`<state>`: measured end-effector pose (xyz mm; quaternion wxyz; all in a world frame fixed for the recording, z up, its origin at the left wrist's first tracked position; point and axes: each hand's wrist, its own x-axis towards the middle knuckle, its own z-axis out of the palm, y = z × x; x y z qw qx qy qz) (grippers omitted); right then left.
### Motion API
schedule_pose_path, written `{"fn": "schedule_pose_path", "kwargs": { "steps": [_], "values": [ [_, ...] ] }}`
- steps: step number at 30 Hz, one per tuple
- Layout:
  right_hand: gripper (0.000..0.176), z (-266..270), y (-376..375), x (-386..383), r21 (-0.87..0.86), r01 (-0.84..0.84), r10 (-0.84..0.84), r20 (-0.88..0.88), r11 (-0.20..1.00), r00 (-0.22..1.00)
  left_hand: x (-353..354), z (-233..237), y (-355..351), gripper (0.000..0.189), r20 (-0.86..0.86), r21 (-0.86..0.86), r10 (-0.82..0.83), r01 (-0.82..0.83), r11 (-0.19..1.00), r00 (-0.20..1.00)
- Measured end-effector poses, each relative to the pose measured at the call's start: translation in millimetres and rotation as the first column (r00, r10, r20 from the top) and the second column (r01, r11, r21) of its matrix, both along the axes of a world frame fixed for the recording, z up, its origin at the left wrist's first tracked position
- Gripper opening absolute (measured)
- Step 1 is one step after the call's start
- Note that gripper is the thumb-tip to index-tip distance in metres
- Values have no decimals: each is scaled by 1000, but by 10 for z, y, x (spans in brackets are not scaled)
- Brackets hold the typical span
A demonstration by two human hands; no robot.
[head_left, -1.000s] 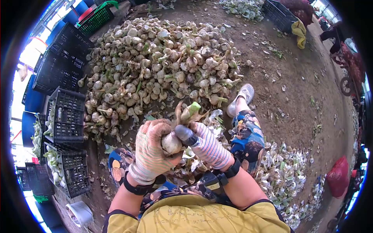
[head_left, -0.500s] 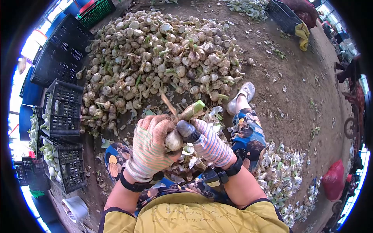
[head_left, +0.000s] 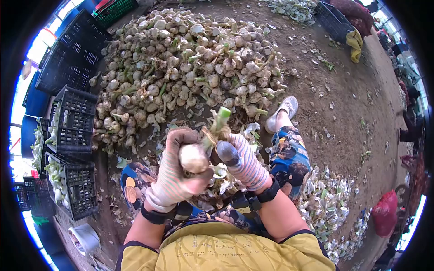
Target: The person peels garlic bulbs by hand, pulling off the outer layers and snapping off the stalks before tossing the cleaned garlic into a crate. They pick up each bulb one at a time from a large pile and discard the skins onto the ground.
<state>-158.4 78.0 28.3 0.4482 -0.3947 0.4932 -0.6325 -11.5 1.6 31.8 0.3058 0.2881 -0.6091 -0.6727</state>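
Observation:
My left hand [head_left: 174,178], in a striped knit glove, is wrapped round a garlic bulb [head_left: 193,159] with a pale, rounded side facing up. From the bulb a stalk [head_left: 221,118] with loose brown skin and a green cut end points away from me. My right hand [head_left: 246,165], also gloved and with a dark cover on the thumb, closes on the stalk and its loose skin. The fingertips behind the skin are partly hidden. Just beyond both hands lies a large heap of garlic bulbs [head_left: 190,67] with cut stalks.
Black crates [head_left: 81,189] holding peeled garlic stand at the left, with a white bucket [head_left: 85,238] below them. Peeled skins [head_left: 327,203] pile up beside my right leg. A red sack [head_left: 385,213] lies at the far right, and another black crate [head_left: 334,20] stands at the back right.
The bulb has turned in my left hand and moved slightly left, showing a paler side. The stalk now points more upright, and a brown strip that stuck out has gone from view.

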Motion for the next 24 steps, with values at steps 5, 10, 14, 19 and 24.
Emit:
{"fn": "schedule_pose_path", "kwargs": {
  "steps": [5, 10, 14, 19, 24],
  "values": [
    [39, 88, 3, -82, 181, -135, 145, -45, 974, 988, -54, 104, -22, 56, 203, -628, 43, 96, 773, 978],
    [30, -19, 58, -59, 189, -128, 145, -80, 974, 986, 14, 112, -52, 59, 205, -678, 57, 100, 729, 977],
    [23, -238, 69, -7, 31, -114, 115, -31, 993, 993, 98, 112, -53, 62, -252, 401, -90, 189, 896, 964],
    [33, -145, -57, 96, 49, 96, -89, -123, 994, 988, 44, -32, -16, 61, 181, -685, 140, 23, 728, 973],
    [34, -273, -41, 91, -66, 93, -80, 183, 994, 980, -60, -60, 67, 70, -391, 391, 62, 105, 914, 918]
  ]
}}
